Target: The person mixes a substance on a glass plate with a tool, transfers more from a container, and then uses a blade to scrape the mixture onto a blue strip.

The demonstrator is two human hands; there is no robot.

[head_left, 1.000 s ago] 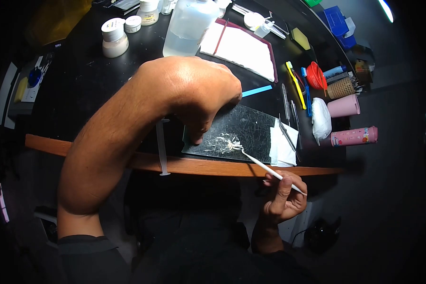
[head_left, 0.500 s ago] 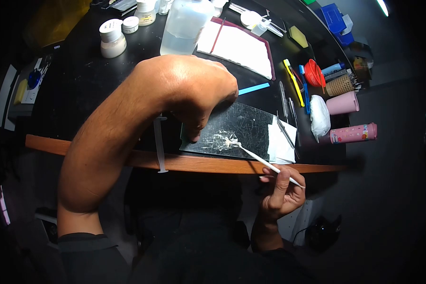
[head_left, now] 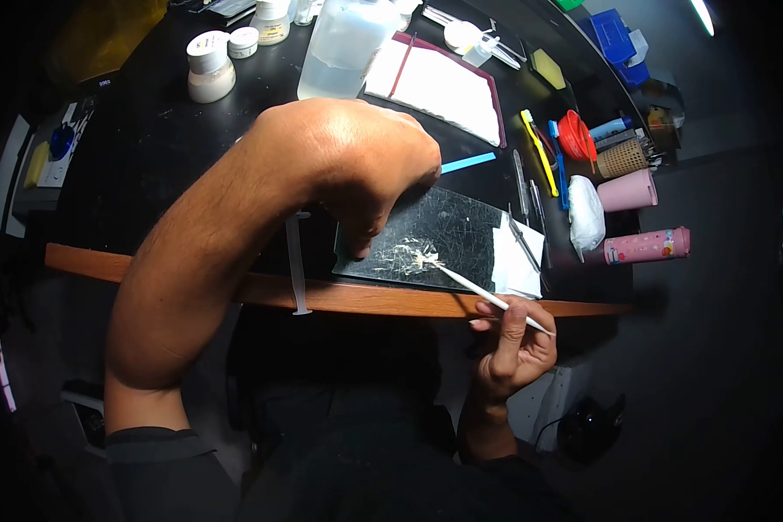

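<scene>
A dark, scratched glass slab (head_left: 461, 226) lies at the front of the black table. My left hand (head_left: 365, 157) arches over its left part, thumb on the near left side and the other fingers toward the far edge, gripping it; some fingertips are hidden. A small smear of whitish paste (head_left: 424, 258) sits near the slab's front edge. In my right hand (head_left: 520, 348) is a slim white spatula (head_left: 487, 296), pinched between thumb and fingers, its tip touching the paste. A folded white tissue (head_left: 518, 261) with a thin metal instrument on it covers the slab's right end.
A clear plastic syringe (head_left: 297, 265) overhangs the wooden table edge (head_left: 365, 298). Farther back stand a bottle of clear liquid (head_left: 335, 61), white-lidded jars (head_left: 210, 70) and a maroon tray (head_left: 501, 113). Toothbrushes (head_left: 539, 152), a blue strip (head_left: 468, 163) and a pink cup (head_left: 626, 191) are rightward.
My right hand and the spatula have shifted slightly left and up, the tip staying at the paste. My left hand keeps its place on the slab.
</scene>
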